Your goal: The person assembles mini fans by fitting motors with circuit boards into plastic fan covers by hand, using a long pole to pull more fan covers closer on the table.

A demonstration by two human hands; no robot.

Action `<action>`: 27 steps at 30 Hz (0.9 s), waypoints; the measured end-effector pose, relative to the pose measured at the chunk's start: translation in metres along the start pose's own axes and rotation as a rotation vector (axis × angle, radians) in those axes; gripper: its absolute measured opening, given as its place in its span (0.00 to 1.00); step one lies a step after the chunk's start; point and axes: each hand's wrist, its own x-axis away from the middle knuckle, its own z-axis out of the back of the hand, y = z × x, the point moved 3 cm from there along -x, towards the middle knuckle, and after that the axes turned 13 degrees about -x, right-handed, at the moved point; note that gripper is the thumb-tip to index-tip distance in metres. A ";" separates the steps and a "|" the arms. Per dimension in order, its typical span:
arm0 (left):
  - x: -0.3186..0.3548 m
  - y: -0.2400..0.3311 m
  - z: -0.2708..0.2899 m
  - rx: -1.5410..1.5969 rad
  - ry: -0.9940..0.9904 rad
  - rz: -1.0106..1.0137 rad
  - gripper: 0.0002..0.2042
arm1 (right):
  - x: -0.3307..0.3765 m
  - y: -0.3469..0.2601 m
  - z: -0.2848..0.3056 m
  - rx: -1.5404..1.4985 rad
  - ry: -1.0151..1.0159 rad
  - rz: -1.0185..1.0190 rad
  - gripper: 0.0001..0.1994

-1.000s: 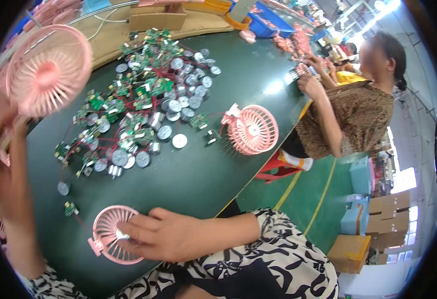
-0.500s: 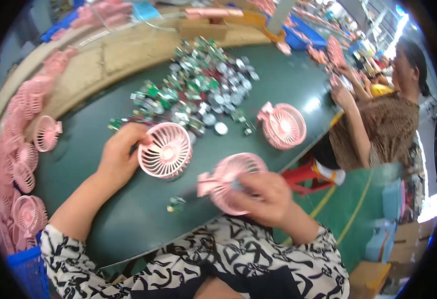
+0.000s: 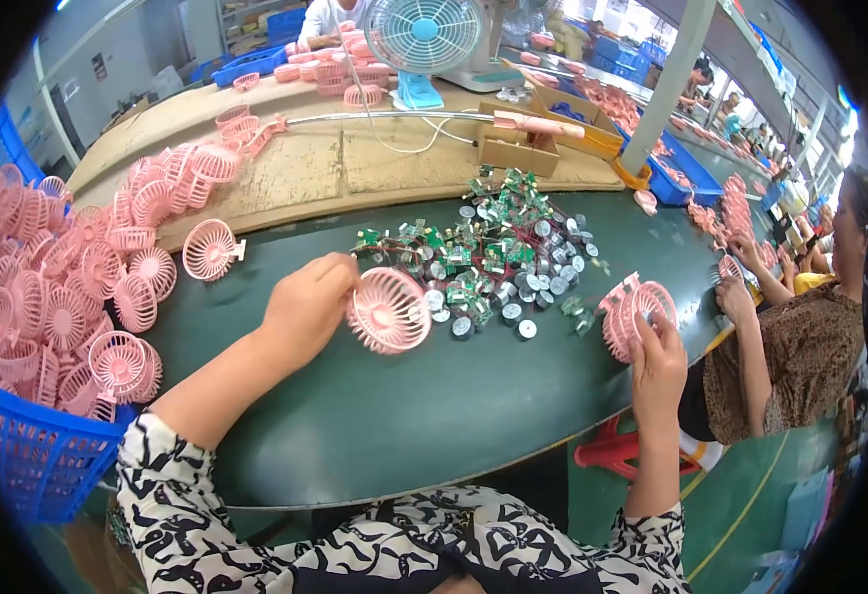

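- The green tabletop carries everything; its far edge meets a strip of brown cardboard.
- A blue basket at the tabletop's left edge overflows with a heap of pink grilles.
- A pile of small motors and circuit boards lies mid-table toward the far edge.
- The left hand has its fingers curled round the rim of a pink fan grille, held just above the surface beside the pile.
- The right hand grips a second fan grille from below at the right edge, fingers closed on its rim (thumb hidden).
- Both grilles look like light, thin, moulded plastic: fairly stiff but easy to snap at the ribs, so the outer ring seems the safest hold.
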 end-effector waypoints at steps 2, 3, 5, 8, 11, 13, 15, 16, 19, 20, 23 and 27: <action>0.020 0.007 0.018 -0.028 -0.007 0.027 0.11 | -0.012 0.023 -0.010 0.087 0.022 0.005 0.16; 0.032 0.012 0.023 -0.026 -0.040 0.060 0.11 | -0.016 0.031 -0.012 0.113 -0.022 -0.048 0.16; 0.057 0.022 0.039 0.046 -0.109 0.146 0.11 | -0.026 0.027 -0.006 0.252 0.012 -0.021 0.18; 0.089 0.030 0.046 0.115 -0.203 0.183 0.12 | -0.031 -0.023 -0.003 0.142 0.141 0.108 0.22; 0.096 0.037 0.042 0.161 -0.248 0.106 0.14 | -0.023 -0.071 -0.028 -0.148 -0.019 0.186 0.21; 0.095 0.037 0.037 0.217 -0.299 0.060 0.16 | -0.029 -0.105 -0.047 -0.262 -0.120 0.240 0.16; 0.100 0.036 0.036 0.220 -0.264 0.042 0.16 | -0.042 -0.134 -0.063 -0.379 -0.177 0.284 0.13; 0.103 0.035 0.036 0.224 -0.237 0.018 0.16 | -0.050 -0.146 -0.071 -0.383 -0.192 0.331 0.12; 0.108 0.039 0.040 0.225 -0.226 -0.007 0.15 | -0.074 -0.179 -0.091 -0.403 -0.220 0.465 0.10; 0.110 0.041 0.040 0.229 -0.234 -0.024 0.15 | -0.083 -0.188 -0.102 -0.409 -0.232 0.510 0.10; 0.110 0.042 0.041 0.232 -0.238 -0.016 0.14 | -0.106 -0.215 -0.139 -0.374 -0.273 0.614 0.12; 0.106 0.043 0.040 0.264 -0.238 -0.051 0.14 | -0.121 -0.239 -0.184 -0.296 -0.263 0.785 0.11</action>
